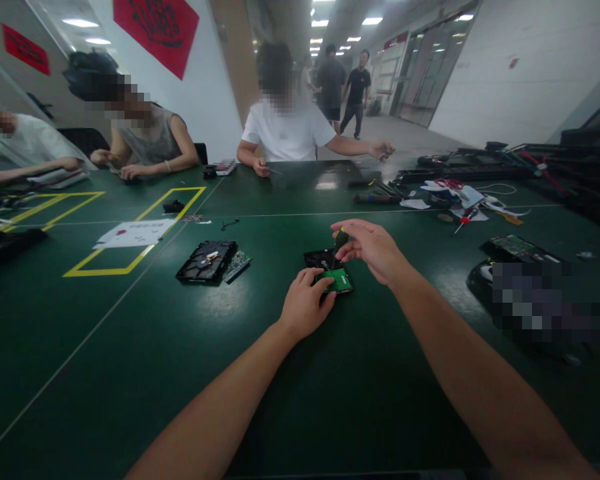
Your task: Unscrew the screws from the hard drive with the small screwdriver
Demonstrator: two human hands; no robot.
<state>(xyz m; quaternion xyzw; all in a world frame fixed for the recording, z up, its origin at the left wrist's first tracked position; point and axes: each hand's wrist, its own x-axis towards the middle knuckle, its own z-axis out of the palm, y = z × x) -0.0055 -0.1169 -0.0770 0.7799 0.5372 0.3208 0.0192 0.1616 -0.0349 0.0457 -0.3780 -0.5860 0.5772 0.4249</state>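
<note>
A black hard drive [316, 257] with a green circuit board [342, 283] on its near part lies on the table in front of me. My left hand [304, 305] grips it from the left, fingers over the board and thumb at the near edge. In my right hand [373, 250] is a screwdriver [341, 239] with a dark green and yellow handle, held upright between curled fingers. Its shaft points down at the drive; the exact spot where the tip meets it is too small to tell.
Left of my hands lie another black hard drive [207, 261] and a loose circuit board [238, 265]. A paper sheet [137, 233] lies over yellow tape. Tools and cables [460, 197] are heaped at the right, near a dark bag-like object [545, 300]. A person in white [290, 133] sits opposite.
</note>
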